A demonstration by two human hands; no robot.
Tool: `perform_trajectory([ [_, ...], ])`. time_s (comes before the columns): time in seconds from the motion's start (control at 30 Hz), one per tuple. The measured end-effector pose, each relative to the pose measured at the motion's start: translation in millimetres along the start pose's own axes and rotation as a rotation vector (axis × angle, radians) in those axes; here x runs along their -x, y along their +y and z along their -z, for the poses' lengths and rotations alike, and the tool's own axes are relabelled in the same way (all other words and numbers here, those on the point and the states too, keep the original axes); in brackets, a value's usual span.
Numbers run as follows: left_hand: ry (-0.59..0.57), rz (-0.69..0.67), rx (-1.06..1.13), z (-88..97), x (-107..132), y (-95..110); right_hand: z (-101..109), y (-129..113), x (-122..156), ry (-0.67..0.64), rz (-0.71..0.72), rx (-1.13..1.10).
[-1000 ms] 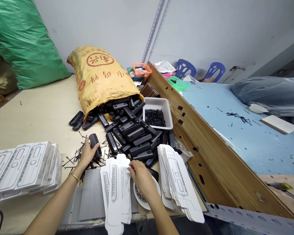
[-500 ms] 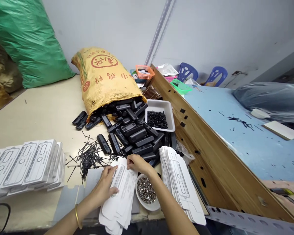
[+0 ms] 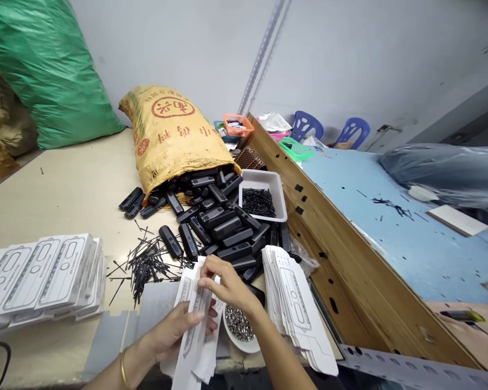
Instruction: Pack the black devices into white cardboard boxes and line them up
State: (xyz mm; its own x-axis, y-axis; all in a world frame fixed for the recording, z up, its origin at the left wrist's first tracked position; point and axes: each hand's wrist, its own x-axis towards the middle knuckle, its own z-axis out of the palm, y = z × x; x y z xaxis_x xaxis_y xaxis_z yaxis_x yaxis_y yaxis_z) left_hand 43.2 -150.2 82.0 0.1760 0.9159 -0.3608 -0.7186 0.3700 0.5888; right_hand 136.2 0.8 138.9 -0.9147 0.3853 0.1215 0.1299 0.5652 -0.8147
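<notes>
A narrow white printed carton (image 3: 189, 352) stands partly opened out, one long side toward me. My left hand (image 3: 177, 327) is closed around its middle, thumb on the near side and fingertips showing on the far side. At its upper end, my right hand (image 3: 223, 279) pinches the edge by the flaps. Beneath lie more flat white cartons (image 3: 209, 360) on a grey sheet (image 3: 154, 300). Beside my right forearm, partly covered by it, is a white bowl (image 3: 250, 346) of small shiny metal pieces. A fanned stack of flat cartons (image 3: 296, 303) rests farther right.
Black plastic cases (image 3: 228, 230) spill from a yellow sack (image 3: 179, 146). Thin black sticks (image 3: 148, 271) lie loose at left, with others in a white tray (image 3: 282, 203). Formed boxes (image 3: 61, 271) are stacked at left. A wooden board (image 3: 350, 260) borders the right side.
A flat carton has been lifted off the pile and its sides spread apart. My left hand has wrapped around it, and my right hand has stayed at its upper end.
</notes>
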Motion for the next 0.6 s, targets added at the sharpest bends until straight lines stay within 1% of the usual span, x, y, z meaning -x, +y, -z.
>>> perform_trajectory([
  [0.03,0.002,-0.008,-0.030,0.7,-1,-1,-2,1,3,0.010,0.020,-0.001],
  [0.07,0.007,-0.021,-0.058,1.2,-1,-1,-5,2,7,0.060,0.028,-0.012],
  [0.1,0.015,-0.040,-0.081,1.1,-1,1,-8,2,10,0.161,0.014,-0.037],
  [0.17,0.028,-0.088,-0.109,-0.5,-2,9,-19,2,17,0.444,-0.071,-0.131],
  [0.2,0.031,-0.115,-0.108,-1.9,-2,14,-25,1,20,0.563,-0.124,-0.187],
  [0.23,0.032,-0.146,-0.103,-3.5,-1,19,-33,0,22,0.632,-0.172,-0.237],
  [0.27,0.039,-0.181,-0.103,-5.0,-1,23,-42,-1,25,0.643,-0.211,-0.279],
  [0.33,0.060,-0.242,-0.127,-7.5,-2,27,-58,-2,28,0.599,-0.266,-0.330],
  [0.4,0.079,-0.260,-0.175,-8.5,-3,27,-70,-2,28,0.619,-0.321,-0.342],
  [0.5,0.087,-0.242,-0.222,-8.2,-5,24,-77,1,25,0.671,-0.364,-0.421],
  [0.6,0.121,-0.226,-0.217,-7.2,-6,25,-77,3,20,0.701,-0.325,-0.630],
])
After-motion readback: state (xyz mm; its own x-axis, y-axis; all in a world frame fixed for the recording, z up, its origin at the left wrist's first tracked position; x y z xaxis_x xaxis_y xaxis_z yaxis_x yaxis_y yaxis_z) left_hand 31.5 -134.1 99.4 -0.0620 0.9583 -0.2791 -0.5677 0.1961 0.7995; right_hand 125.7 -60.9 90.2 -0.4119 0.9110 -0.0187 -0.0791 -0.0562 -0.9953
